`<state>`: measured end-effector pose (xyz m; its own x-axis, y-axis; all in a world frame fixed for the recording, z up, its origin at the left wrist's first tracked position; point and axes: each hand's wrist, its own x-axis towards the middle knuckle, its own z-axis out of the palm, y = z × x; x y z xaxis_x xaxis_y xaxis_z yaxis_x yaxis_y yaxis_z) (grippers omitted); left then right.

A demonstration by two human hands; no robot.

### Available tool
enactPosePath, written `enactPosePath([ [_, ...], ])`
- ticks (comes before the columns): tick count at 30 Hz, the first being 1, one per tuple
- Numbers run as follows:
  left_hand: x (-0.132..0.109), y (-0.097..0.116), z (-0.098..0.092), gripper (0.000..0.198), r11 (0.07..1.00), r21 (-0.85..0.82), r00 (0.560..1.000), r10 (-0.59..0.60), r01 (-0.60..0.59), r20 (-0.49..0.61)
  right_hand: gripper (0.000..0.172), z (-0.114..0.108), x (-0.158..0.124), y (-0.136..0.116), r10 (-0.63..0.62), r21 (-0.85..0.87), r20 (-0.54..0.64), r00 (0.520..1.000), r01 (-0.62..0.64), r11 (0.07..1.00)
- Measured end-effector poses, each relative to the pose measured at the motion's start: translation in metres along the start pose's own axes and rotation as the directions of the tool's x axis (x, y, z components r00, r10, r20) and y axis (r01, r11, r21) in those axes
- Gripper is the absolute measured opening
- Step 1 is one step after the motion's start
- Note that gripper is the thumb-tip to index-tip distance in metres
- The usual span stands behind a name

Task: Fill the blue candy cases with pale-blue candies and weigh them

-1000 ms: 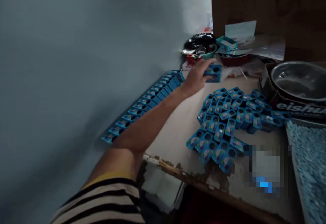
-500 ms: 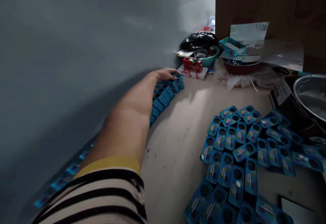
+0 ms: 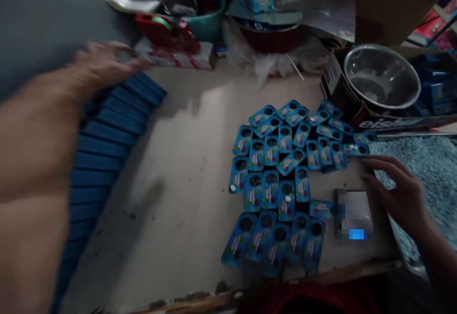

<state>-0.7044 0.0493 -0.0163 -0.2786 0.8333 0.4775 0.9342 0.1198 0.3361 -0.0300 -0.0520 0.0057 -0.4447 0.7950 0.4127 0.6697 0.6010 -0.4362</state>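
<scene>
My left hand (image 3: pixel 107 64) is stretched over the far end of a long row of blue boxes (image 3: pixel 110 135) standing side by side along the wall. It is smeared by motion, but thumb and fingers look apart with nothing visible between them; I cannot tell whether it touches the boxes. At the right, my right hand (image 3: pixel 400 190) hovers with thumb and fingers apart, above the near edge of a tray of pale blue granules (image 3: pixel 424 176). Several blue printed boxes with round dark holes (image 3: pixel 271 190) lie loosely grouped between the hands.
A steel bowl (image 3: pixel 382 78) sits in an open carton (image 3: pixel 389 121) at the back right. A red tape dispenser (image 3: pixel 167 33) rests on a white-and-red box (image 3: pixel 178 54), near a teal basin (image 3: pixel 210 21). A pixelated flat object (image 3: pixel 357 209) lies beside my right hand.
The view has swung right and down. My right hand has come into view. My left hand is still at the row's far end, its thumb and fingers now more visibly apart.
</scene>
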Motion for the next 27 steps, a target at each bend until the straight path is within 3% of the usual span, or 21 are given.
enactPosePath([
  [3,-0.029,0.033,-0.020,0.152,0.997,-0.083,0.994,0.010,0.000,0.113,0.021,0.022,0.008,-0.023,-0.188,0.132,0.180,0.965,0.166,0.977],
  [5,-0.071,0.061,-0.040,0.145,0.996,-0.035,0.980,0.084,-0.079,0.180,0.020,0.025,0.007,-0.031,-0.251,0.193,0.290,0.923,0.201,0.960],
  [7,-0.129,0.089,-0.061,0.124,0.979,0.033,0.949,0.188,-0.203,0.252,0.022,0.019,0.001,-0.032,-0.272,0.224,0.378,0.885,0.197,0.954],
  [10,-0.222,0.123,-0.086,0.064,0.925,0.006,0.891,0.364,-0.380,0.271,0.035,0.009,-0.011,-0.030,-0.284,0.232,0.467,0.837,0.194,0.953],
  [11,-0.249,0.133,-0.091,0.052,0.914,-0.015,0.878,0.393,-0.405,0.273,0.043,0.010,-0.015,-0.029,-0.278,0.213,0.485,0.829,0.197,0.957],
  [14,-0.308,0.159,-0.101,0.049,0.923,-0.047,0.887,0.380,-0.381,0.264,0.056,0.030,-0.021,-0.030,-0.171,0.094,0.528,0.832,0.143,0.985],
  [16,-0.328,0.177,-0.105,0.061,0.942,-0.058,0.909,0.333,-0.330,0.251,0.046,0.045,-0.019,-0.028,-0.060,0.053,0.541,0.839,0.038,0.998],
  [18,-0.340,0.192,-0.109,0.069,0.966,-0.062,0.939,0.259,-0.252,0.224,0.038,0.045,-0.015,-0.022,0.001,0.096,0.502,0.865,-0.057,0.994],
  [22,-0.359,0.204,-0.111,0.067,0.992,-0.067,0.987,0.118,-0.111,0.113,0.041,0.002,-0.021,0.001,0.031,0.154,0.378,0.925,-0.096,0.983],
  [25,-0.373,0.207,-0.097,0.072,0.984,-0.020,0.984,0.176,-0.176,-0.001,0.038,-0.029,-0.038,0.019,0.046,0.083,0.448,0.893,-0.093,0.992],
  [27,-0.380,0.213,-0.085,0.077,0.965,0.032,0.962,0.263,-0.261,-0.068,0.039,-0.036,-0.050,0.030,0.039,0.074,0.483,0.875,-0.085,0.994],
])
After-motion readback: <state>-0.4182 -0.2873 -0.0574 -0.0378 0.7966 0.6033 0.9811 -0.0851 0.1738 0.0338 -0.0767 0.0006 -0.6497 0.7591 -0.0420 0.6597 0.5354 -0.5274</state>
